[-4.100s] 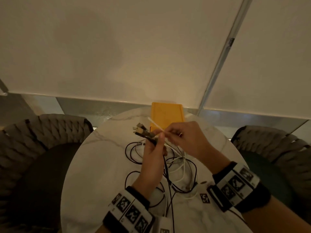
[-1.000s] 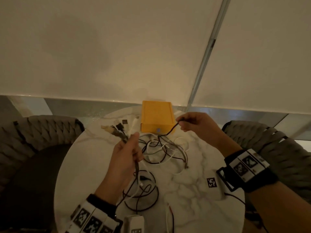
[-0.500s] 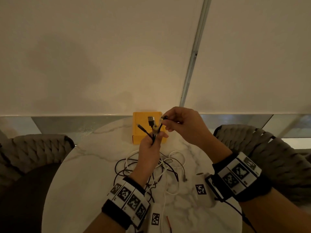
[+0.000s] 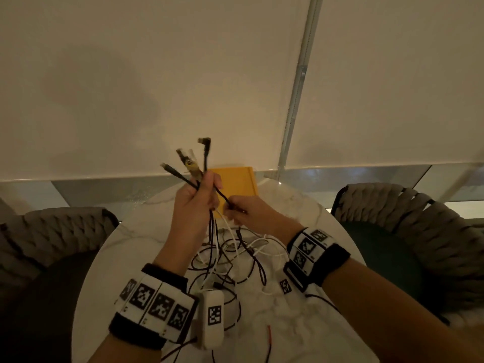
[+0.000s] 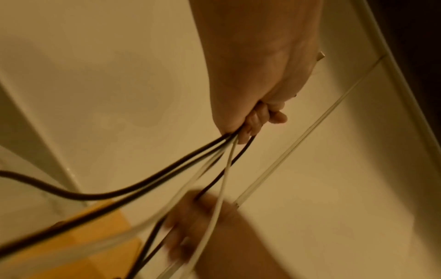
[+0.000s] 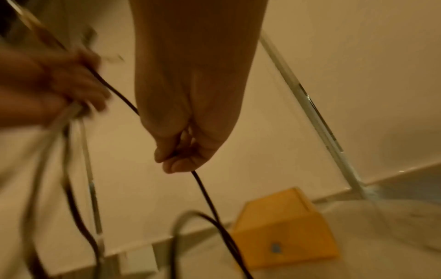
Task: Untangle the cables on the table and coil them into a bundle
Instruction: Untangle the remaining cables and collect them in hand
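Black and white cables [image 4: 230, 255] bunched in left hand [image 4: 195, 203].

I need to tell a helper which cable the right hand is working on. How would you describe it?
Start at the round marble table with the yellow box at its far edge. In front of that box, the right hand pinches one black cable, the only strand running sideways from the left hand.

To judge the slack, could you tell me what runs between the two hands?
One taut black cable runs from the left hand to the right hand, seen in the head view.
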